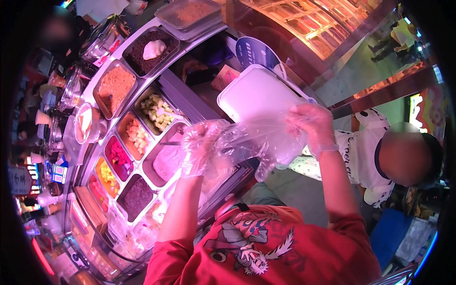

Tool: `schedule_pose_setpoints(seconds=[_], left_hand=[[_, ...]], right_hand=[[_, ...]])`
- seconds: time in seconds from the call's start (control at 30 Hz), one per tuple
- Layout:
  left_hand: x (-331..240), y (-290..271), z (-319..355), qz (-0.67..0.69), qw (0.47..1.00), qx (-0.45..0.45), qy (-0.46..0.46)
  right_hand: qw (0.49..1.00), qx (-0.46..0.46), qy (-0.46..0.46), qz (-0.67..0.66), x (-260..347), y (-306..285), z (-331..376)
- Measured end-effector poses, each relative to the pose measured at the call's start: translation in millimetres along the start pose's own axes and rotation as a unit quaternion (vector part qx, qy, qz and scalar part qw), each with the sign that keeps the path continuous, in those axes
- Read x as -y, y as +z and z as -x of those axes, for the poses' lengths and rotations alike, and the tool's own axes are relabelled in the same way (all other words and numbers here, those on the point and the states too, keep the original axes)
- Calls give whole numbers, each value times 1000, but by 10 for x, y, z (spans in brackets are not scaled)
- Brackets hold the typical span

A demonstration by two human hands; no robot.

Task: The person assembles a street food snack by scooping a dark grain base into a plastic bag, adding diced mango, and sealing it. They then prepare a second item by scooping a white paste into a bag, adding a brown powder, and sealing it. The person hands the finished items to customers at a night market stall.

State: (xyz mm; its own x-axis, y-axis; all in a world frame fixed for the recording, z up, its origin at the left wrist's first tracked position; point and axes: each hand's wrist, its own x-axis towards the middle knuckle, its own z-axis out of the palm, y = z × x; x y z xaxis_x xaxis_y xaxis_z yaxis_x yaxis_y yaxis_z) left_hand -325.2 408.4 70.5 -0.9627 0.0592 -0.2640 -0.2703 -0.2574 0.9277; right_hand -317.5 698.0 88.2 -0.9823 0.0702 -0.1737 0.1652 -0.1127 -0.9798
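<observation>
Both my hands wear thin see-through plastic gloves. Between them stretches a crumpled clear plastic bag (pixel 263 135); its exact shape is hard to make out. My left hand (pixel 202 142) is closed on one end, above the edge of a metal pan of pale purple paste (pixel 167 160). My right hand (pixel 311 124) pinches the other end, out to the right of a white lidded box (pixel 259 92). The bag hangs in front of the box's near side and partly veils it.
Left of me, pans hold diced green fruit (pixel 156 111), orange cubes (pixel 136 137), pink cubes (pixel 118 156), yellow cubes (pixel 108 176), dark purple filling (pixel 136 197), orange crumbs (pixel 115 88) and dark crumbs (pixel 149 52). A person in a white shirt (pixel 358 156) stands at right.
</observation>
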Motion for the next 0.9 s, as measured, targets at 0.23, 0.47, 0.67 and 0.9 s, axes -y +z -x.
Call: schedule_pose_setpoints(seconds=[0.23,0.47,0.67,0.9], left_hand=[[49,-283,-226,122,992,40,13],[-164,-288,-482,14,985,95,142],[-488,-258,-358,-538,672,-158,484],[24,253,-90,-526,702,197,438]], right_hand=[[987,-47,-11,-155,-39,73,-17],[996,62,53,41,81,242,33],[827,156,-387,377,448,296,42],[615,179,-517,568,69,512,165]])
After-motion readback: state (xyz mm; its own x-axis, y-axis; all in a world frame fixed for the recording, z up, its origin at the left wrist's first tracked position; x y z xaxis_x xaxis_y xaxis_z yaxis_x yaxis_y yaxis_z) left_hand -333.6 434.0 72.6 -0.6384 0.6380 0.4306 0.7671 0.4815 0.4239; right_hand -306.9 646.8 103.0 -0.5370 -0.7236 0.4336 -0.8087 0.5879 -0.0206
